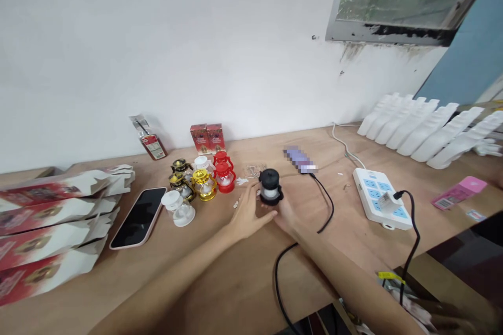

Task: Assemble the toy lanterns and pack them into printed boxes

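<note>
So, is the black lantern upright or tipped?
Upright: the black lantern stands base down, cap on top, held between left hand and right hand.

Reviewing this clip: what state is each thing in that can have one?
black mini lantern, upright, gripped by left hand and right hand.
smartphone, face up, screen dark.
power strip, one plug inserted.
red mini lanterns, upright.
gold mini lantern, upright.
white mini lantern, seems tipped over.
flat cartons, folded flat, stacked.
red boxes, upright, closed.
</note>
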A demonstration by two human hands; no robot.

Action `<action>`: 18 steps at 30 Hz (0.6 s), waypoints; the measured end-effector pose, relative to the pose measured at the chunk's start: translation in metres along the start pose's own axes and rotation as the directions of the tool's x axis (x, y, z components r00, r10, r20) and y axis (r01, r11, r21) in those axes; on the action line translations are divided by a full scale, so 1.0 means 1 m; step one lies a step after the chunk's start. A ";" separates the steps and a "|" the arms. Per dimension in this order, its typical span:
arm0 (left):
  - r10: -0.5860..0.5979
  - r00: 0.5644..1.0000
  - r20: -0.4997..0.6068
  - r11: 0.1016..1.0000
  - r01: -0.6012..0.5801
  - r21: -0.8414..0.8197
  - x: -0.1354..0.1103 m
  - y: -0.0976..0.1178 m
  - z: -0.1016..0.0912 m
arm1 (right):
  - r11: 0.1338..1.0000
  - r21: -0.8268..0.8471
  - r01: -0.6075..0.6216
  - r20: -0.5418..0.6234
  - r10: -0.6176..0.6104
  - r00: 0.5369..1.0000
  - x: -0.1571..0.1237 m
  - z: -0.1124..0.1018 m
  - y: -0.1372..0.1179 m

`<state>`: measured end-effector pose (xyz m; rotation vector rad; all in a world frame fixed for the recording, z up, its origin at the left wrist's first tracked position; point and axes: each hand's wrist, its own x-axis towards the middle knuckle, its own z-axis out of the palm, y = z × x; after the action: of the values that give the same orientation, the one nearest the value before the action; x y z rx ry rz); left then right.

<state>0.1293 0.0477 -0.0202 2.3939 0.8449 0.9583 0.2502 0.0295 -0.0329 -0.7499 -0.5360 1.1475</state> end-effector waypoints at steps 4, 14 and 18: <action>-0.009 0.990 -0.141 0.991 -0.010 -0.130 -0.034 -0.008 -0.006 | 0.954 -0.266 0.135 0.232 -0.073 0.970 -0.022 0.010 0.005; -0.249 0.954 -0.164 0.958 0.218 -0.188 -0.031 -0.015 -0.014 | 0.774 -0.382 0.505 0.520 -0.272 0.810 -0.028 -0.013 0.004; -0.323 0.937 -0.132 0.942 0.306 -0.134 -0.039 -0.018 -0.010 | 0.752 -0.436 0.494 0.450 -0.293 0.844 -0.032 -0.012 0.010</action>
<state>0.0927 0.0363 -0.0415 2.0293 1.1584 1.0348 0.2427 -0.0015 -0.0485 -0.8504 -1.3096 0.7156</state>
